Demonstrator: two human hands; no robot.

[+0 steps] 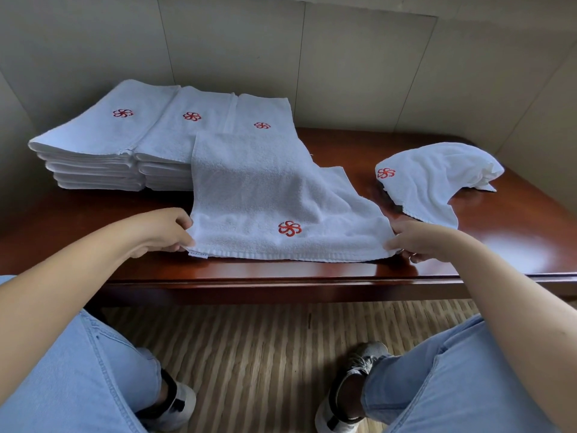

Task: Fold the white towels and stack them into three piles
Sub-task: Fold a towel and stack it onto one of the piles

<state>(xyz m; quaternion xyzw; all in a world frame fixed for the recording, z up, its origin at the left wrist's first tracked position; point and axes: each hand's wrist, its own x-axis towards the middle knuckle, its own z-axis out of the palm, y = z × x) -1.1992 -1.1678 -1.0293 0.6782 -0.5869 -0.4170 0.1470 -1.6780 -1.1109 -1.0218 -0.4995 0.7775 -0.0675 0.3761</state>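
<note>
A: Towel (265, 195) lies spread on the dark table (468, 245), its near hem stretched between the two hands. Far end climbs up onto the third pile (265, 120). Red flower mark (289, 228) sits between the fingers, nearer the right side.

B: Grip?

A: Left hand (168, 229) pinches the near left corner, fingers curled over the top, thumb tucked below. Right hand (415, 240) pinches the near right corner the same way. Right fingertips are partly hidden under the hem, so I judge that a pinch rather than a flat press; cannot be fully sure.

B: How will it handle?

A: Terry cloth, soft and limp, light. No stiffness at all: it sags and wrinkles wherever the fingers are not. Rough pile should not slip from a pinch. Nothing fragile. It will drag on the polished wood easily enough.

B: Best place to hold?

A: The corners, as now. The woven hem band running between the fingers is the firmest part; holding both ends keeps the edge straight for a fold away from the fingers.

B: Rest of the job?

A: Two taller piles, left pile (103, 135) and middle pile (184, 132), beyond the left fingers. One crumpled towel (437, 176) lies beyond the right fingers, well apart, not yet folded.
</note>
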